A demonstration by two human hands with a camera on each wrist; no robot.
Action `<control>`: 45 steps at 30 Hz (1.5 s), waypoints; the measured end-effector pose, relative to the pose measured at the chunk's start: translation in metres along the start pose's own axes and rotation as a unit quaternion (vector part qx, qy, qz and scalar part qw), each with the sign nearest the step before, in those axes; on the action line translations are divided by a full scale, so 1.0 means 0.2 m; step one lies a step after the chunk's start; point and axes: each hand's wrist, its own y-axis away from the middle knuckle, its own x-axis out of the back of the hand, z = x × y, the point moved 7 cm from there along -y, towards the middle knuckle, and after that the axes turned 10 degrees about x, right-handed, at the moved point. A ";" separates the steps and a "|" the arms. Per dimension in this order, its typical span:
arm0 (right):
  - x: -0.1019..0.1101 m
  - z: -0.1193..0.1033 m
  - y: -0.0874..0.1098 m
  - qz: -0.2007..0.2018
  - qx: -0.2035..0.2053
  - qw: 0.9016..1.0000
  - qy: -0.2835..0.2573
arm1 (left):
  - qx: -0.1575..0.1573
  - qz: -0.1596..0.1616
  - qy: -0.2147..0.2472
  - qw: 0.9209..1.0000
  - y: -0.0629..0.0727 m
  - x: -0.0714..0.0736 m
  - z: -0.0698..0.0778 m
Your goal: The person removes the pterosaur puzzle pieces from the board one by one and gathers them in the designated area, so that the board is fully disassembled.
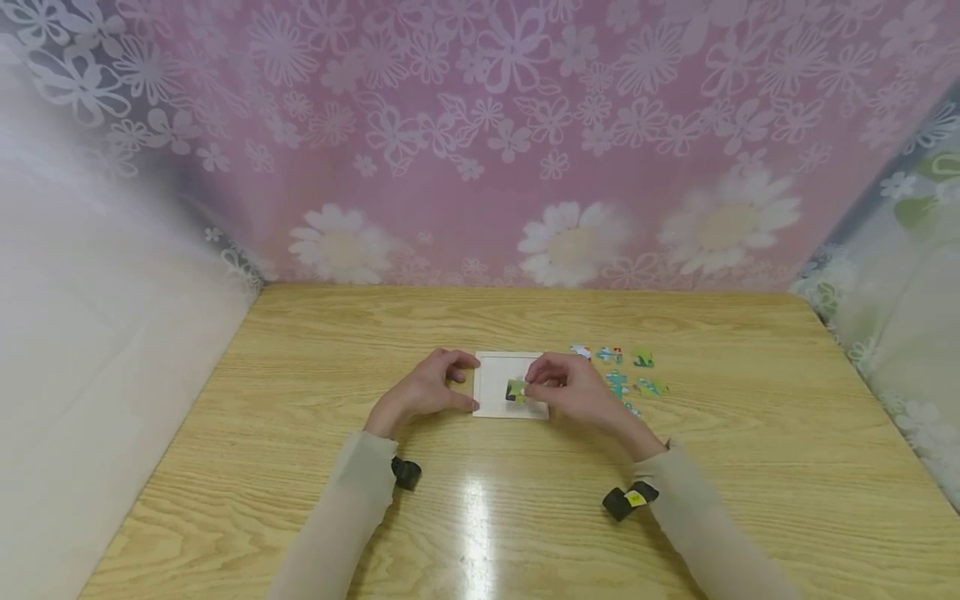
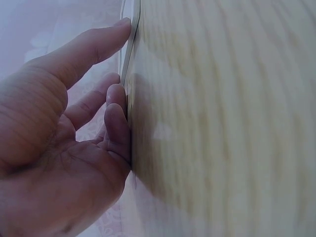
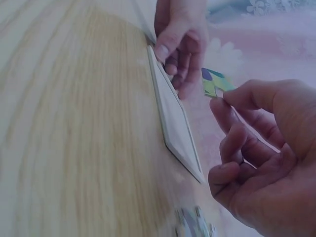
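Observation:
A white puzzle tray [image 1: 495,385] with a raised rim lies flat on the table between both hands. At its left edge rests my left hand [image 1: 431,385], thumb near the front corner and a finger near the back corner. In the left wrist view, the thumb [image 2: 94,47] is fairly straight and touches the tray's edge. My right hand [image 1: 577,390] pinches a green puzzle piece [image 1: 515,391] with a dark patch between thumb and fingertip. That piece [image 3: 213,83] is held above the tray, apart from it, in the right wrist view.
Several loose puzzle pieces [image 1: 617,382] lie right of the tray, partly behind the right hand. One piece [image 3: 193,223] shows low in the right wrist view. The wooden table [image 1: 757,400] meets a flowered pink curtain [image 1: 465,192] at the back.

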 end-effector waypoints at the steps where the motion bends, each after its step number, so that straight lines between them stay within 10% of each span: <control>1: 0.01 0.00 0.01 -0.002 0.002 1.000 -0.006 | 0.000 -0.001 0.001 1.000 0.00 0.00 0.00; 45: 0.51 0.22 0.39 0.017 -0.032 0.998 0.052 | -0.017 -0.009 -0.011 1.000 0.02 0.00 0.01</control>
